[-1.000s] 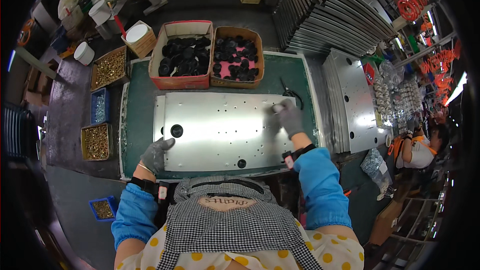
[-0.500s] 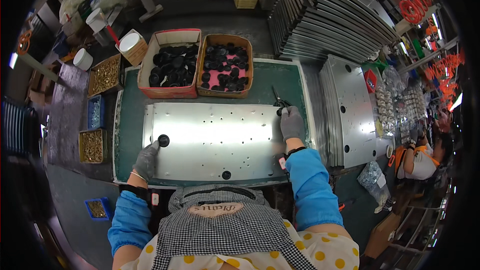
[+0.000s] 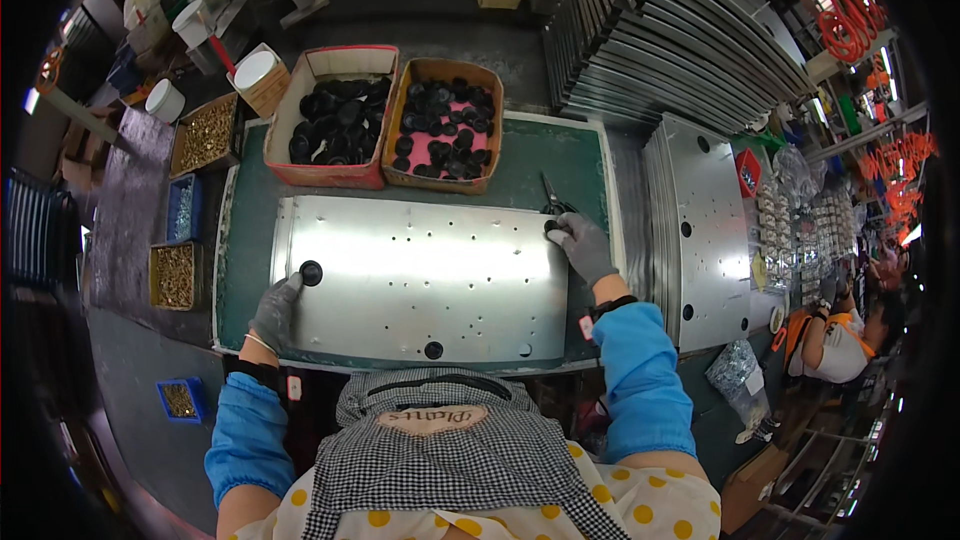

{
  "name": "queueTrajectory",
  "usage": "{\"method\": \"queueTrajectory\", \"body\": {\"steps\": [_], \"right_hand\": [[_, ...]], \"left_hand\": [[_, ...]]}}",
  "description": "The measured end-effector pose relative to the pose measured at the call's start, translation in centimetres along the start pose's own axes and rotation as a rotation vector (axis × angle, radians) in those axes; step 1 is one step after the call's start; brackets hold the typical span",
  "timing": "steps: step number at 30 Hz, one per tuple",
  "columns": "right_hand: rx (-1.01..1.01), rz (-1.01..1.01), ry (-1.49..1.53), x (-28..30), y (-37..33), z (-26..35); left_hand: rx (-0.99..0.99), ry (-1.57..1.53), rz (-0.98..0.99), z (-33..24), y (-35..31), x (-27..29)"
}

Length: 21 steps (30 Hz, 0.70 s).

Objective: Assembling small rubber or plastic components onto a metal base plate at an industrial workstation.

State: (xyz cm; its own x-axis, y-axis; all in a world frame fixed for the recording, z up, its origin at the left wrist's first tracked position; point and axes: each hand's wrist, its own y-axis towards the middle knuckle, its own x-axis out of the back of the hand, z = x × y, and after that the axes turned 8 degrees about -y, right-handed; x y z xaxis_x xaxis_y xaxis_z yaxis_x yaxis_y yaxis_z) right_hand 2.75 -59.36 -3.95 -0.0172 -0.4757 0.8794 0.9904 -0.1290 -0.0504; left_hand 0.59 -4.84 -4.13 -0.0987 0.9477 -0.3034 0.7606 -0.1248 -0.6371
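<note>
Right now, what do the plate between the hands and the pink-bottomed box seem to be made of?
Plate: bare metal, smooth and shiny, judging by its silvery glare; which metal stays open. Box: probably cardboard, with a matte finish, judging by its thin, dull brown walls.

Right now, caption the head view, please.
Gray-gloved left hand and gray-gloved right hand at opposite ends of rectangular silver metal panel.

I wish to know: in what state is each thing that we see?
Metal plate: lying flat
Left hand: on the plate's left side
Right hand: at a black cap near the plate's corner
Red-rimmed box: open, holding black parts
Brown box: open, partly filled
Scissors: lying down; blades' opening unclear
Side plates: stacked
</note>
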Motion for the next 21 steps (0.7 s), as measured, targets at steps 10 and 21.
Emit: {"method": "queueTrajectory", "body": {"steps": [10, 21], "right_hand": [[-0.304, 0.499, 0.342, 3.0, 4.6, -2.1], [-0.468, 0.895, -0.191, 4.3, 10.3, 2.8]], "left_hand": [[-0.045, 0.092, -0.03, -0.6, -0.6, -1.0], [0.005, -0.032, -0.069, -1.0, -1.3, -2.2]]}}
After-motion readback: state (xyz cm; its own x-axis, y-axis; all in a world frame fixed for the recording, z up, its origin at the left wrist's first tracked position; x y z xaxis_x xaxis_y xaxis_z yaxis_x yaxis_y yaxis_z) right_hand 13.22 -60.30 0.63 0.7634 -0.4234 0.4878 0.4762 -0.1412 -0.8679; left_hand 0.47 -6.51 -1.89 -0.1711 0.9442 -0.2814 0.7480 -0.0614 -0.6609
